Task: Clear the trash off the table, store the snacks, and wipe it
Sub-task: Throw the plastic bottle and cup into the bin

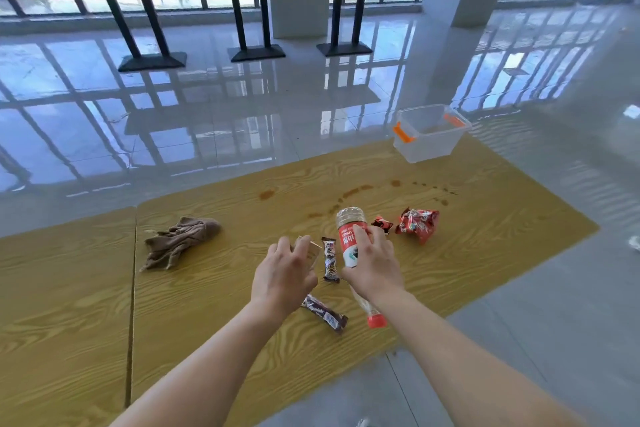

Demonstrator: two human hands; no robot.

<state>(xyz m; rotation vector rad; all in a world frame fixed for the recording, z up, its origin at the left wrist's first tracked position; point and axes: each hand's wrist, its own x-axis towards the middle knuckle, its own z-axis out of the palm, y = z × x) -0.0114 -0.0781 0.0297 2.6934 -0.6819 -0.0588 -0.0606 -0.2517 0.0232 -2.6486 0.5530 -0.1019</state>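
Note:
My right hand (375, 265) grips a clear plastic bottle (351, 232) with a red label and red cap, lying on the wooden table (207, 305). A small clear cup (310, 248) is under the curled fingers of my left hand (284, 276). Between the hands lies a dark snack bar (330, 262); a second snack bar (325, 314) lies nearer me. A crumpled red wrapper (417, 224) and a small red scrap (382, 224) sit right of the bottle. A brown cloth (180, 241) lies to the left. Brown spill stains (360, 189) mark the far side.
A clear storage bin (431, 140) with orange latches stands on the table's far right corner. The table's right edge runs diagonally close to the bottle cap. Beyond lies a glossy tiled floor with black-legged tables by the windows.

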